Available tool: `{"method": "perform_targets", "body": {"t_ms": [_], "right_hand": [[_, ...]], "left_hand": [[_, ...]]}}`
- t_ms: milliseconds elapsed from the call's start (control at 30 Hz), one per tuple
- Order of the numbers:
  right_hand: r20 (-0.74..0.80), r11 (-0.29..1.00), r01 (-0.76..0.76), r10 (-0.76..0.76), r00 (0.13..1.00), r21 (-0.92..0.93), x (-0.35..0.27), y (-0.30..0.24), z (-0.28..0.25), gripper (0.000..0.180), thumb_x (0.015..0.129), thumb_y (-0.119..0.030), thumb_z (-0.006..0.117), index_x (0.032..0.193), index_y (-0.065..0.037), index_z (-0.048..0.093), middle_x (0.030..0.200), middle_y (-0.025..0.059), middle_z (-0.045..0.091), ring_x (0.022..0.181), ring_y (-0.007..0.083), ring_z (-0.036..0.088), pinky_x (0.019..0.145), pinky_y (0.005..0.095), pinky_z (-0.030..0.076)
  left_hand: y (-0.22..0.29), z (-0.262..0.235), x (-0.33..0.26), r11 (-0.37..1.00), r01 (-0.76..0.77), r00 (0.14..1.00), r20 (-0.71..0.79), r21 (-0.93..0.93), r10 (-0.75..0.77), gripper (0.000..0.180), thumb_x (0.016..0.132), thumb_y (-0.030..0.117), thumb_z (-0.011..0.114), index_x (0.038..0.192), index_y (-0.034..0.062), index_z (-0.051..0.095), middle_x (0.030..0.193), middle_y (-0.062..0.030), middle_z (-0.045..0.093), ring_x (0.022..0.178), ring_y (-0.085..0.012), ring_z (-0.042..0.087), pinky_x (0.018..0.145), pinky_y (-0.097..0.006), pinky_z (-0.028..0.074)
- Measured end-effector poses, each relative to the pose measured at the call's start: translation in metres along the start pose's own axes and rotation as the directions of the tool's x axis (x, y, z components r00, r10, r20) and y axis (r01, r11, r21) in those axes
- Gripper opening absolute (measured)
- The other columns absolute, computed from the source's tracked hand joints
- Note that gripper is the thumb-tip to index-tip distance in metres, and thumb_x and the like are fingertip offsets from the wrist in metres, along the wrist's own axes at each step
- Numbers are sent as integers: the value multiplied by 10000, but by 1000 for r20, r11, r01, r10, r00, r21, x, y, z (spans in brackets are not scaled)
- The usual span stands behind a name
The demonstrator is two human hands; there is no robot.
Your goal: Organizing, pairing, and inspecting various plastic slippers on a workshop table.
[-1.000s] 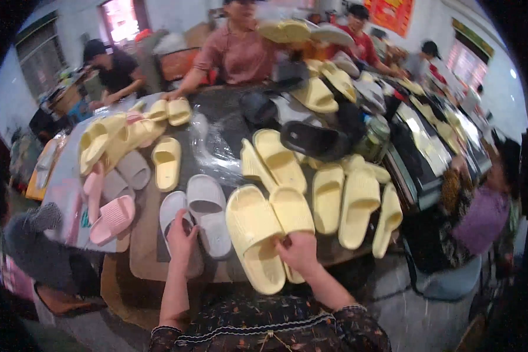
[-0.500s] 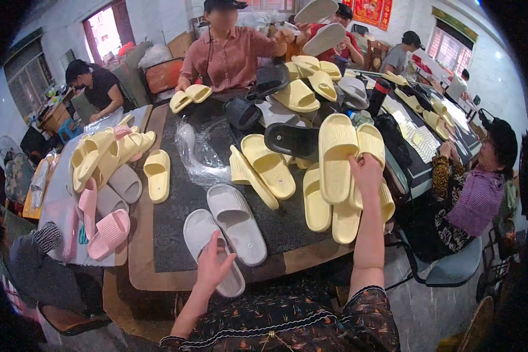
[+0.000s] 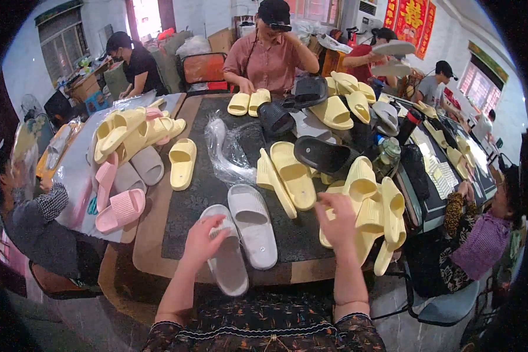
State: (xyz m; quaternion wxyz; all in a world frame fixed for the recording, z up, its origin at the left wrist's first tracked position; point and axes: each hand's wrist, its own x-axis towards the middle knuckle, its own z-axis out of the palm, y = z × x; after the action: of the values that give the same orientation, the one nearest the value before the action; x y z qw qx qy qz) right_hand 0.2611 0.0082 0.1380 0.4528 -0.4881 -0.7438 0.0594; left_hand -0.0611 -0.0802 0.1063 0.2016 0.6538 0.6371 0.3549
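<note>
Two grey slide slippers, a left one (image 3: 225, 258) and a right one (image 3: 253, 226), lie side by side at the near edge of the table, soles down. My left hand (image 3: 204, 237) is at the strap of the left grey slipper with thumb and fingers apart; whether it touches the strap is hard to tell. Over the table's right side, my right hand (image 3: 338, 218) is empty, its fingers spread and slightly bent. Just beside it is a heap of yellow slippers (image 3: 369, 217), some tipped on their sides. Another yellow pair (image 3: 295, 182) lies farther back.
Clear plastic wrap (image 3: 224, 155) lies mid-table near a single yellow slipper (image 3: 182, 164). Black slippers (image 3: 324, 154) and a green-tinted bottle (image 3: 388, 155) stand beyond the heap. Pink slippers (image 3: 121, 210) are on the left table. Across sits a person (image 3: 273, 61) touching a yellow pair.
My right hand has let go of a yellow slipper, which now rests in the heap, and has come left. The view has turned. Across the table, the person has raised one hand to the head.
</note>
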Motion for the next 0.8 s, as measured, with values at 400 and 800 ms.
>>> {"method": "perform_targets", "body": {"t_ms": [400,800], "right_hand": [[385,969,120,-197,902,215,-77,-11,125,237,774,-76,648,1005,-69,597,1169,118,567,1055,328,543,897,410,454],[256,995,-27,3,967,92,-68,-4,132,467,753,-64,669,1189,-60,501,1095,142,554,1021,345,513,904,422,413]], "left_hand": [[-40,37,75,978,195,939,273,79,-210,417,900,338,547,1232,87,535,1051,-187,663,996,-356,628,864,-420,483],[-51,63,60,986,166,975,-148,-13,-166,512,827,425,654,1185,70,568,1095,-157,542,990,-313,568,847,-387,479]]}}
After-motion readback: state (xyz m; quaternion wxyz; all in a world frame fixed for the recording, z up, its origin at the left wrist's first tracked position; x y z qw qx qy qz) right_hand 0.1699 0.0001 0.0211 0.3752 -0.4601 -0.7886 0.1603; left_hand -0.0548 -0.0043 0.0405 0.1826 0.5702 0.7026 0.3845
